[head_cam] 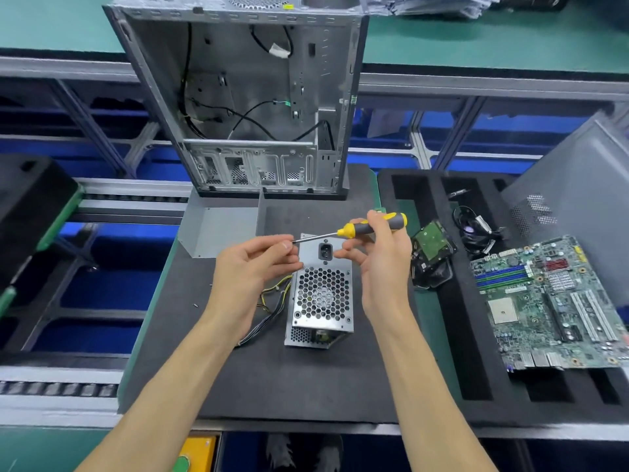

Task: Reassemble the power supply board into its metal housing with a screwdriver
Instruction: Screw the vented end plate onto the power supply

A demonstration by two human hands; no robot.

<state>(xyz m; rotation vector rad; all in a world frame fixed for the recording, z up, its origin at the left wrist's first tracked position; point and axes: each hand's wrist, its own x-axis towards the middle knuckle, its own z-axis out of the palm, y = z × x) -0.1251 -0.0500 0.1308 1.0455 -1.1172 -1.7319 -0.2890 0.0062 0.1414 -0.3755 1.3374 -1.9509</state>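
We've got the power supply [321, 294] sitting on the black mat [272, 386] in the middle of the bench, fan grille up. Our right hand [381, 264] is wrapped round the yellow-and-grey screwdriver [360, 228], held above the unit. Left hand [252, 267] has its fingertips pinched at the screwdriver's tip. Motherboard [551, 301] sits off right in a foam tray [452, 335].

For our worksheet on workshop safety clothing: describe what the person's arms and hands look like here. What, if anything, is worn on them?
Both forearms are bare right to the bottom edge of the picture, with no sleeves in view. The left hand and the right hand wear no gloves. No rings, watch or wrist strap show on either. Fingernails look short and unpainted.
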